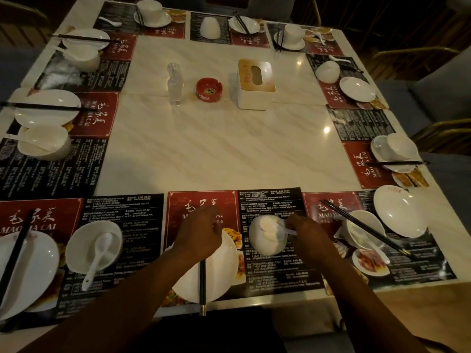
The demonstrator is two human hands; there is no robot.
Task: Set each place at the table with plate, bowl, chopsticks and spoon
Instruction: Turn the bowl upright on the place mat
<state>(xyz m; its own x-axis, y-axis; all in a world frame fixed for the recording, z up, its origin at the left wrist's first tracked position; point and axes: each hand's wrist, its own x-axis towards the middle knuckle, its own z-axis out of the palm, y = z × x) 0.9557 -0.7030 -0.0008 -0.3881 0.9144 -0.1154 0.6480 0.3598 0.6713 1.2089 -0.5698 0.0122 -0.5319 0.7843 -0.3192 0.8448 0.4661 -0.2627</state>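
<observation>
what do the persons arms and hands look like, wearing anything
The left arm and right arm are bare as far as the picture shows, with no sleeve in view. The left hand and right hand wear no gloves. No watch, bracelet or ring shows, though the light is dim.

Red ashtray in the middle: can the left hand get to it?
Probably yes, with a stretch: only bare table lies between the left hand and the ashtray. It is over the plate now.

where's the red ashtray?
Head view, far-centre of the table: the red ashtray sits between the clear bottle, left, and the tissue box, right.
</observation>
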